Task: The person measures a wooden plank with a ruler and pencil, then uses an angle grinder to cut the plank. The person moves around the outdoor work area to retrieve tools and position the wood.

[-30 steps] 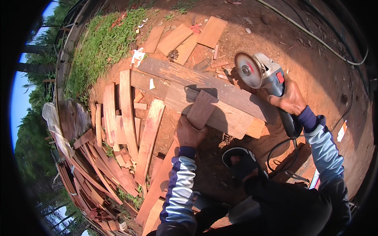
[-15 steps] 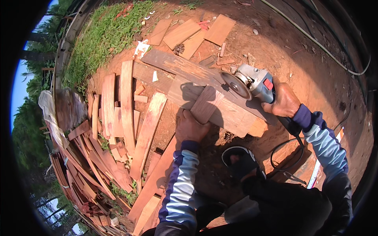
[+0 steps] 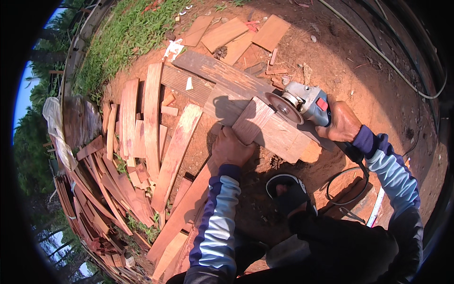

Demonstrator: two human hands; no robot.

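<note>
My right hand (image 3: pixel 341 122) grips an angle grinder (image 3: pixel 312 100), a grey-and-blue body with a red switch. Its round disc (image 3: pixel 285 108) stands upright just right of a short wooden block (image 3: pixel 254 118); whether they touch I cannot tell. With fingers closed on its near end, my left hand (image 3: pixel 231 147) holds that block against a wider board (image 3: pixel 283 141) lying beneath. Behind these, a long weathered plank (image 3: pixel 215 71) and a grooved board (image 3: pixel 182 85) lie on the ground. A dark shadow falls across the block and boards.
To the left lie many loose wood strips (image 3: pixel 152 118) and a heaped pile (image 3: pixel 90 189). Cut boards (image 3: pixel 271 33) rest at the far side near grass (image 3: pixel 118 47). The grinder's black cable (image 3: pixel 326 187) loops by my sandalled foot (image 3: pixel 286 194). A pale hose (image 3: pixel 378 49) runs along the right.
The view has shifted slightly. The wooden block now sits a little closer to the grinder's disc. Both hands keep their holds.
</note>
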